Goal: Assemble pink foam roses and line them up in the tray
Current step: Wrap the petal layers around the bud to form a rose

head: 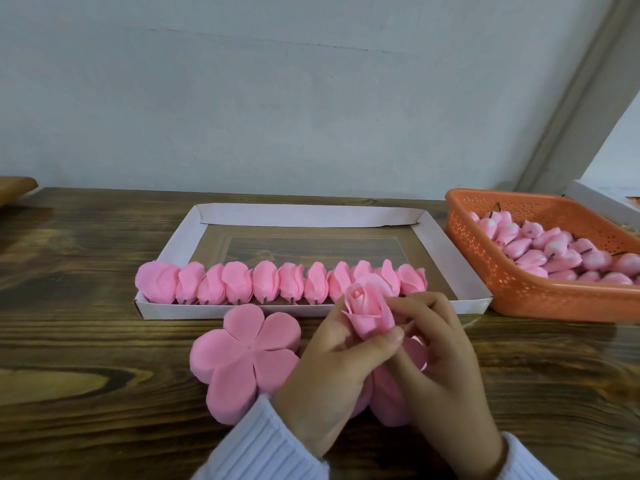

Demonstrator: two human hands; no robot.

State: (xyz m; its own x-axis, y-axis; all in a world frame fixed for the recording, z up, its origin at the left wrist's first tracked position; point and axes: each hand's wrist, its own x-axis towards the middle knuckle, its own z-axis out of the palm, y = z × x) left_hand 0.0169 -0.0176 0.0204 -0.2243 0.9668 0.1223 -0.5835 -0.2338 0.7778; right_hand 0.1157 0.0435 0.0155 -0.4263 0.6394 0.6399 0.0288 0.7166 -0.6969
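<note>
Before the tray (180, 310), fingers (379, 342) pinch a rose (367, 311).

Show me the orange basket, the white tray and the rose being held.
orange basket (474, 251), head view, perforated left wall.
white tray (311, 215), head view, far cardboard wall.
held rose (370, 313), head view, outer petal below the bud.

The near rose (369, 317) and the roses (266, 282) beyond it are showing pink, the tray (311, 215) white; the right basket (485, 265) is showing orange with dotted holes, the table (86, 341) dark brown wood grain.
</note>
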